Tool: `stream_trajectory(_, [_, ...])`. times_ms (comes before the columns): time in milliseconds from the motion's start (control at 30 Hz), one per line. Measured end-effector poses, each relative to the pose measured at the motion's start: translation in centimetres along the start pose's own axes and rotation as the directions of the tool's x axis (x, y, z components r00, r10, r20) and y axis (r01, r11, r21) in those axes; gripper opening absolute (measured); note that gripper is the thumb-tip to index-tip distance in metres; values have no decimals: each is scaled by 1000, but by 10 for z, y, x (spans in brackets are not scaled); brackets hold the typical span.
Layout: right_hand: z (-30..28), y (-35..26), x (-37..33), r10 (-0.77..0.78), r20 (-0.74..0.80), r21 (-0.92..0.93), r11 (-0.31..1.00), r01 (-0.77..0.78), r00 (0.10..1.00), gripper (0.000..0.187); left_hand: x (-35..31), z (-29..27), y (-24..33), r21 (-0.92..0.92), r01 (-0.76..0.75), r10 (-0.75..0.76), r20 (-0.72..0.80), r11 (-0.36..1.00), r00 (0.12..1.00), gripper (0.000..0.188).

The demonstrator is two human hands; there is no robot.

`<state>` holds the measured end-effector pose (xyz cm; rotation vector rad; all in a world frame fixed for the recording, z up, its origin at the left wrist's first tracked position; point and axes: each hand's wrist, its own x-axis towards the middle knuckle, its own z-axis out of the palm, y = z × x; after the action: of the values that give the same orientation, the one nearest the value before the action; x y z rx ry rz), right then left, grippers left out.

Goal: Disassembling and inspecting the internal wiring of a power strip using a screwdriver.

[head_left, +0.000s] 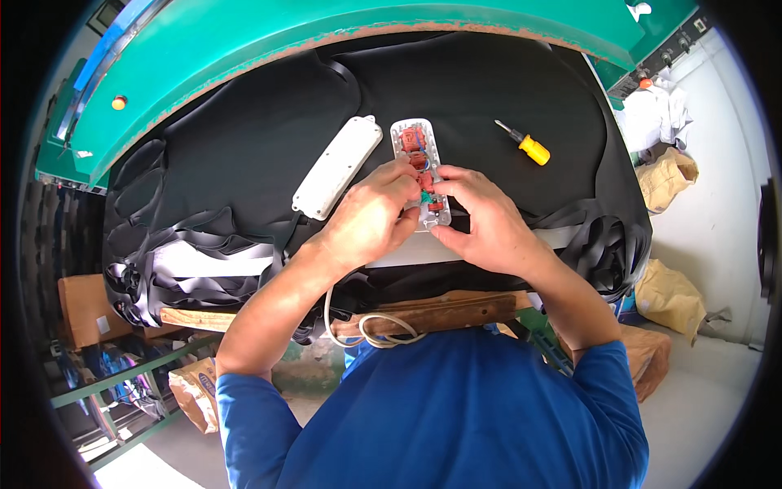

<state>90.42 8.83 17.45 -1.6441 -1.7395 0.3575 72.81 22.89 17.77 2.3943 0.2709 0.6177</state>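
An opened power strip housing (432, 151) lies in front of me on black sheet material, with red socket parts (413, 138) and thin wires showing inside. My left hand (371, 213) grips its left side, fingertips reaching in among the red parts. On the opposite edge, my right hand (489, 222) holds the housing between thumb and fingers. Its lower inside is partly covered by my fingers. To the left rests the long white other half of the casing (338, 167), untouched. A screwdriver (533, 150) with a yellow handle lies off to the right.
Black sheets (456, 81) cover the work surface, their cut strips bunched along the near edge. A green machine frame (326, 20) arches behind. A pale cable (376, 318) loops over a wooden bar (456, 313) near my body. Paper sacks (668, 297) stand at right.
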Motion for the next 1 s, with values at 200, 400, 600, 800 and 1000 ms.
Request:
stream_trajectory(200, [4,-4,-1,21,-36,15,1000,-20,999,51,4,9,8,224,-67,67,6,972,998,21])
stream_trajectory(400, [7,-2,-3,38,-48,33,999,-37,998,47,5,7,11,239,-25,18,33,971,999,19])
stream_trajectory(600, [10,0,-5,27,-59,44,999,-24,998,41,5,15,9,294,-37,37,5,955,999,19])
stream_trajectory(800, [27,2,-4,189,-136,253,956,-150,973,24,2,16,8,205,-22,35,-59,978,998,20])
stream_trajectory(1000, [37,5,1,269,-125,284,932,-225,955,15,-2,25,6,209,-9,45,-168,978,985,21])
